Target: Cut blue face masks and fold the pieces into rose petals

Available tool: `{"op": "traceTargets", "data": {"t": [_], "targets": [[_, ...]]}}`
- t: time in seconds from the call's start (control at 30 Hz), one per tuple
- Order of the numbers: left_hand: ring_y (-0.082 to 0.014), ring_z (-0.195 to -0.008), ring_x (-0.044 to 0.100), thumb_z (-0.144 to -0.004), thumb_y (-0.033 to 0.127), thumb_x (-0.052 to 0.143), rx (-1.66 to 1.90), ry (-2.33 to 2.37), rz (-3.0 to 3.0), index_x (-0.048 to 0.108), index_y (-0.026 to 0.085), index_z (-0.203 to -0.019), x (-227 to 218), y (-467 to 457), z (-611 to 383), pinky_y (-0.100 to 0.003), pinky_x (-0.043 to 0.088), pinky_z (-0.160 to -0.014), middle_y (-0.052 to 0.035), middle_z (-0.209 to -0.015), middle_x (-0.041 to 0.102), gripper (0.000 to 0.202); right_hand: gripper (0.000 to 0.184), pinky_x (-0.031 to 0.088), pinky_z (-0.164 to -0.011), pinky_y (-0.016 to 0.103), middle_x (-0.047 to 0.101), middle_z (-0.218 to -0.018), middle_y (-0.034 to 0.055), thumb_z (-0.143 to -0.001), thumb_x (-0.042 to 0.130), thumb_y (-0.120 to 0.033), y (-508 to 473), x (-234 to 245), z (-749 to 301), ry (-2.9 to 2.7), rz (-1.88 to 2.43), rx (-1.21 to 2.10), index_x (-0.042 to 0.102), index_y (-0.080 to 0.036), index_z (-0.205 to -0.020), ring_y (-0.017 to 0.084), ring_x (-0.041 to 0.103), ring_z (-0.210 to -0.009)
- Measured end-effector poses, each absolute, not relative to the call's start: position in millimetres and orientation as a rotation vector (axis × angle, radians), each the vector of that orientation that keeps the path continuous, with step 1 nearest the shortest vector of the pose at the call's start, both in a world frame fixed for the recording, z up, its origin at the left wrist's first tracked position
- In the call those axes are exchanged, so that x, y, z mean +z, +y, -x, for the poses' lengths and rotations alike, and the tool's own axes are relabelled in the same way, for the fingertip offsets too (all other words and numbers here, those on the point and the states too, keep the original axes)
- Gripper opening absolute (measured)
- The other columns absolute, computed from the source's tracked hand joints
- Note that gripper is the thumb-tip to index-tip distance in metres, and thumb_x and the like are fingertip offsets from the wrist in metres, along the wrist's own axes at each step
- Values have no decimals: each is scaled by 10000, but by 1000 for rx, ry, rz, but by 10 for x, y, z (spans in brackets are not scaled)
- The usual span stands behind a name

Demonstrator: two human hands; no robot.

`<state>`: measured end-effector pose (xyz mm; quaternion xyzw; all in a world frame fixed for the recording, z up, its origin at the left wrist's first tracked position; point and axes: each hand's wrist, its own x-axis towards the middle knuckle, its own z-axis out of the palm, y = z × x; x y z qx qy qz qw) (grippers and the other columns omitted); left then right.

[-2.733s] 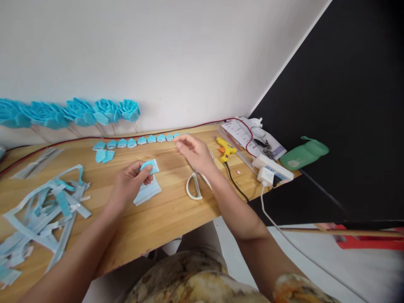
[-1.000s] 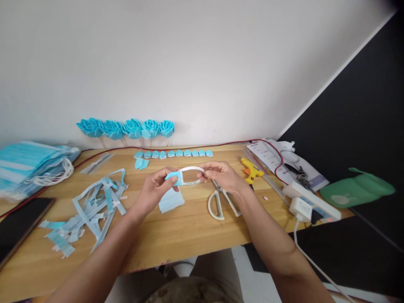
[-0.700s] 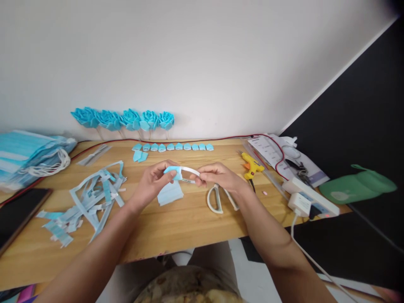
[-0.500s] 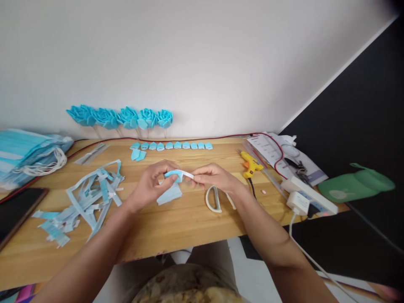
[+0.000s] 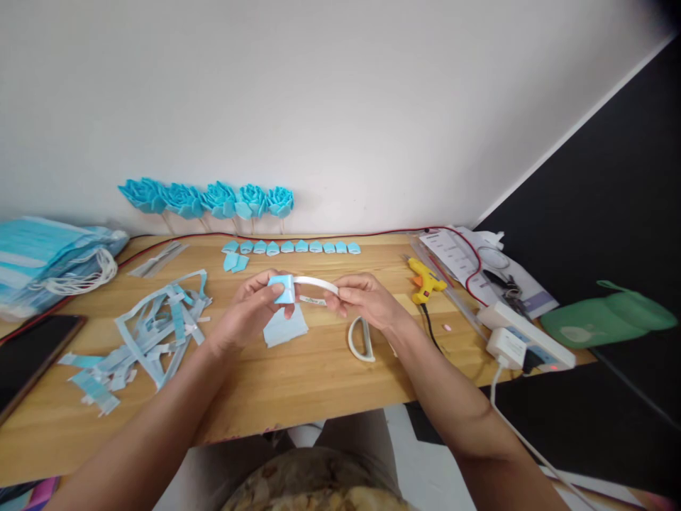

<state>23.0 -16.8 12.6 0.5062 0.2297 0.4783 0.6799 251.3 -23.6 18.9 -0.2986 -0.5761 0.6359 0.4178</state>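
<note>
My left hand (image 5: 250, 301) pinches a folded light-blue fabric piece (image 5: 281, 289), its thumb lying on the front. In my right hand (image 5: 367, 298) is a narrow white roll (image 5: 316, 282) that looks like tape, with a printed label inside its ring. The roll's left end meets the blue piece. Beneath my hands lie flat light-blue fabric pieces (image 5: 286, 328). A white D-shaped handle (image 5: 362, 339), apparently of scissors, rests beside my right wrist, which covers the rest of it.
Small folded blue petals (image 5: 287, 247) line the back of the table. Blue flowers (image 5: 219, 199) on sticks lean against the wall. Left are fabric scraps (image 5: 154, 333), a bag of masks (image 5: 47, 259) and a phone (image 5: 37, 362); right, a yellow glue gun (image 5: 425, 280), power strip (image 5: 532, 337) and green bottle (image 5: 606, 316).
The blue piece has turned in my left hand and now shows its flat folded face. The white roll shows more of its curve and its label. The whole view has shifted slightly.
</note>
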Motion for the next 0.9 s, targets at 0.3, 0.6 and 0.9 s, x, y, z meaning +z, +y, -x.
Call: {"op": "traceTargets", "data": {"t": [0.3, 0.6, 0.9], "targets": [[-137, -635, 515, -830, 337, 636, 960, 711, -1619, 619, 168, -711, 264, -199, -134, -261, 384, -570, -48, -777, 618, 207, 220, 286, -439, 199, 692, -697, 19, -792, 678, -346, -254, 212, -2511, -1602, 894, 1628, 757, -150, -853, 47, 390, -468], [-174, -822, 588, -821, 284, 640, 1037, 798, -1713, 617, 169, -672, 218, -193, -200, -264, 427, -702, -63, -942, 660, 190, 210, 422, -567, 214, 683, -678, 12, -788, 692, -351, -230, 159, -2469, -1506, 881, 1561, 755, -159, -846, 84, 542, -579], [-133, -571, 495, -777, 363, 673, 1078, 629, -1203, 584, 182, -653, 98, -148, -232, -277, 391, -591, -9, -664, 583, 237, 232, 433, -592, 242, 685, -692, 28, -776, 706, -366, -218, 142, -2496, -1419, 771, 1629, 756, -145, -824, 101, 547, -590]]}}
